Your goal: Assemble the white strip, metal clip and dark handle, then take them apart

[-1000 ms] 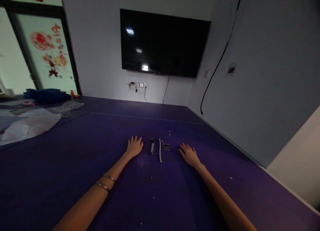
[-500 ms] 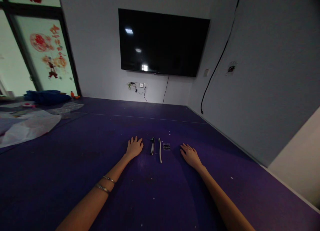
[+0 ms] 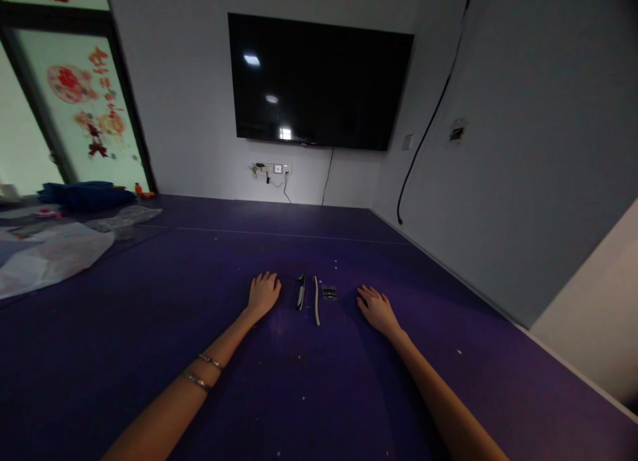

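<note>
My left hand (image 3: pixel 264 295) lies palm down on the purple surface (image 3: pixel 299 408), its fingers stretched forward and holding nothing. Just to its right is a slim black-and-white handled tool (image 3: pixel 301 293), whose exact kind I cannot make out. Beside that tool lies a thin, slightly bent white strip (image 3: pixel 317 303), perhaps a piece of cable. A small clear packet (image 3: pixel 329 291) with dark contents sits right of the strip. Farther right, my right hand (image 3: pixel 376 309) rests palm down with its fingers loosely spread, apart from the packet and holding nothing.
Crumpled clear plastic sheeting (image 3: pixel 60 252) and a dark blue cloth bundle (image 3: pixel 87 195) lie at the far left. A black cable (image 3: pixel 423 139) hangs down the right wall. A television (image 3: pixel 319 82) is mounted ahead, above wall sockets (image 3: pixel 278 169). Small white specks dot the surface.
The view has shifted slightly, so everything sits a little farther left. My left hand's fingers have come a bit closer together. The tool, strip and packet keep their places.
</note>
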Motion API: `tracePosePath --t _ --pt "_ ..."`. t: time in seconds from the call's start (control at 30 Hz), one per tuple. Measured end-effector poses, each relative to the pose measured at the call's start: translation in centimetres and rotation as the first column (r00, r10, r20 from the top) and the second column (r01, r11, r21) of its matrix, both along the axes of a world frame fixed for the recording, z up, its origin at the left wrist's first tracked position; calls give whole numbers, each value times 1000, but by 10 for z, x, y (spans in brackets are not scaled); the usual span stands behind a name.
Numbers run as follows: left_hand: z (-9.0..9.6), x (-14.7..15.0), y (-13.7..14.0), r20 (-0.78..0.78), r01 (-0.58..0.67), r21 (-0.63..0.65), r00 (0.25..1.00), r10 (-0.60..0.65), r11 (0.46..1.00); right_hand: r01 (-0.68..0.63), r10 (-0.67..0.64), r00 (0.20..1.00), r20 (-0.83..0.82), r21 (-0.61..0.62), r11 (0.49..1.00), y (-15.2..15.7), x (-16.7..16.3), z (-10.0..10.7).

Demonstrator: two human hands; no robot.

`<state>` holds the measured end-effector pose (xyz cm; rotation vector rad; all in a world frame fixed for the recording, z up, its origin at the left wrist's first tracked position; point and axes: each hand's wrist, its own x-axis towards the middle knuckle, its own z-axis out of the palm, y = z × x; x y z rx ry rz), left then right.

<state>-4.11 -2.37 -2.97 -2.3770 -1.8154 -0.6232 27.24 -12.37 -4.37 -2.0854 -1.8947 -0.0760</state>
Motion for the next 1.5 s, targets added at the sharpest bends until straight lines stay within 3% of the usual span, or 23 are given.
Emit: tracePosePath --t 0.13,0.33,0.53,0.97,1.1,1.17,1.27,1.5 --pt "14 9 -4 48 40 76 998 -44 996 0 0 1000 -3 11 1000 1 0 -2" --pt "22 38 -4 148 114 -184 985 -87 976 1 -1 1000 1 19 1000 3 2 -3" --pt "22 60 -7 97 62 -184 994 -44 981 12 -12 1000 -6 10 1000 1 1 -1" --pt "22 71 -5 123 21 -219 992 6 975 14 -13 1000 -21 24 1000 0 1 1" --pt "23 69 1 246 11 -249 968 52 969 9 -9 1000 -16 21 1000 0 1 1" --pt "24 66 6 448 54 -304 889 93 951 12 -12 1000 -15 17 1000 0 2 1" --pt "29 59 13 724 209 -381 673 151 901 14 -14 1000 -14 21 1000 0 2 1" --pt "42 45 14 888 415 -415 378 262 809 8 -7 1000 -8 36 999 1 3 0"
